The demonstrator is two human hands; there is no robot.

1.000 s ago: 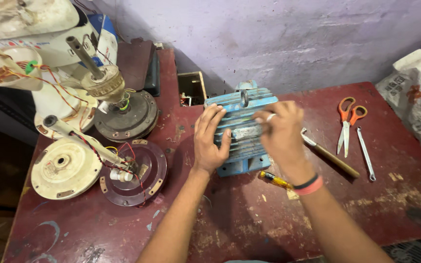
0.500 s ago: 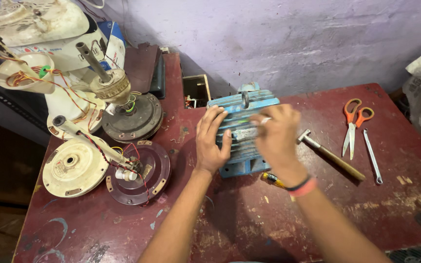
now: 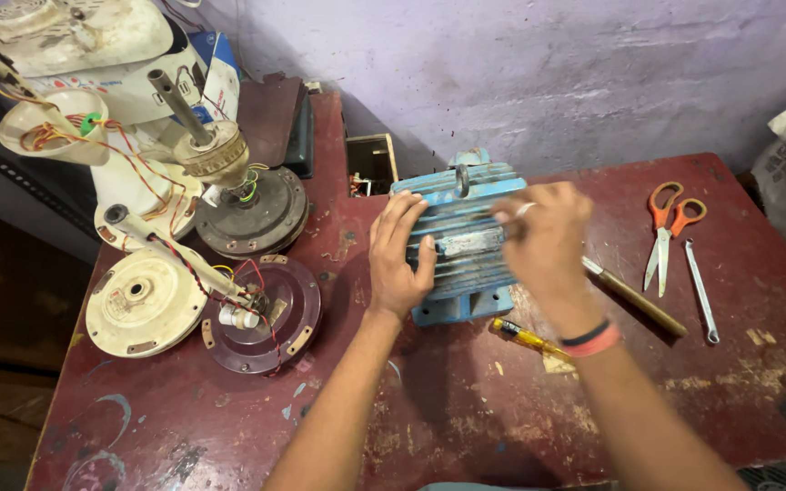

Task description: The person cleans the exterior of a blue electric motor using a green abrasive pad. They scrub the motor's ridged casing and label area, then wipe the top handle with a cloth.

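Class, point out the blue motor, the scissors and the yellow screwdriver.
blue motor [image 3: 466,250]: head view, ribbed top between the hands.
scissors [image 3: 664,238]: head view, blades just below the pivot.
yellow screwdriver [image 3: 525,336]: head view, yellow handle.
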